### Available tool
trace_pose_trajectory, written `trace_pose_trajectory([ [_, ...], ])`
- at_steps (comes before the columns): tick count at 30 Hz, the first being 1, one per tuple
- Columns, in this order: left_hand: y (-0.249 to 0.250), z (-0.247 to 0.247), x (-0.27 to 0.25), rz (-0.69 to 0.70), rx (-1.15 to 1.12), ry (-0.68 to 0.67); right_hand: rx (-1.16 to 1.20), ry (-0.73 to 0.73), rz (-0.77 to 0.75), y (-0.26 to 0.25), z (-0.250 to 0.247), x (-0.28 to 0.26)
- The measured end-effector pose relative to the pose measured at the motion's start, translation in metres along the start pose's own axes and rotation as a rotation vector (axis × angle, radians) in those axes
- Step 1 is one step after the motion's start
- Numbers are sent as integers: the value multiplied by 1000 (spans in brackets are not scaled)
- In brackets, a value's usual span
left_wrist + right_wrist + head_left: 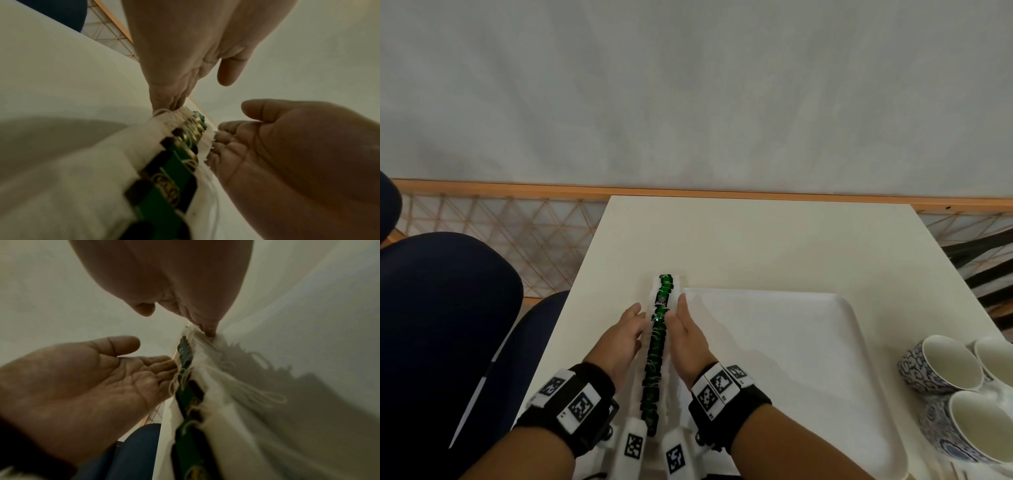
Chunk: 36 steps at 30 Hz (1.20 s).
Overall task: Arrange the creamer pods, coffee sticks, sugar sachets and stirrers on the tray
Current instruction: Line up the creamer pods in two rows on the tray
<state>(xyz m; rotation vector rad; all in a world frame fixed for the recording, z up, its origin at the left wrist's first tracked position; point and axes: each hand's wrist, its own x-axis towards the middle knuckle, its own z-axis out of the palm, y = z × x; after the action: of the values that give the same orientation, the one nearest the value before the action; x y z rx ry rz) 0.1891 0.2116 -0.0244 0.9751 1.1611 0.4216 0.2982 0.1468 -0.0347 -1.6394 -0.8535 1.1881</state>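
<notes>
A white counter (756, 246) stands against a pale grey wall (688, 85), its far edge at an orange skirting strip (500, 187); lattice-patterned floor (517, 233) shows past its left edge. A row of green-labelled packets with white edges (659, 346) runs from the near edge toward the middle, along the left rim of the white tray (808, 359). The left hand (619, 342) and right hand (686, 337) flank it, fingers straight, pressing its sides. Blue-patterned cups (941, 365) sit near the right edge.
</notes>
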Motion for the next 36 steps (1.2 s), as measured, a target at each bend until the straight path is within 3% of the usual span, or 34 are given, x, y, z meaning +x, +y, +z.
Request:
trace_pose_trajectory([
  [14,13,4,17,7,9,33,50,52,10,-4,-3,28],
  [23,20,-16,-29,58,112,19,52,63,41,-3,-24,19],
  [27,13,-49,-80,119,293,23,-241,-90,8,-6,-50,-10],
  [30,1,-62,-123,82,339,62,-510,-227,-12,-15,-61,-43],
  [32,-12,-65,-148,54,344,93,-697,-305,-63,-16,-58,-64],
  [36,-47,-73,-183,49,323,212,-835,-456,-168,-13,-38,-107],
])
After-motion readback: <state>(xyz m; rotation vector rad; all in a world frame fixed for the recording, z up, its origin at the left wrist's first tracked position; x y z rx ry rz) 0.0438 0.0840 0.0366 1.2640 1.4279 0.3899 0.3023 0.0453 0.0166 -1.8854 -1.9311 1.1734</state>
